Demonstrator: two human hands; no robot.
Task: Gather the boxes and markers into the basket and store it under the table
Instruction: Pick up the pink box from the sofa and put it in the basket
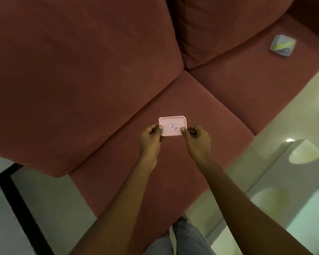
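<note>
That little pink box (172,126) is over the sofa (99,89) seat, left hand (150,137) and right hand (195,137) each with fingers (160,128) pinched on a short edge, and it looks like light, stiff, slick plastic, so gripping the rim like that seems the safe bet.

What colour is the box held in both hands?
The box is pink with a red-edged label; head view.
</note>
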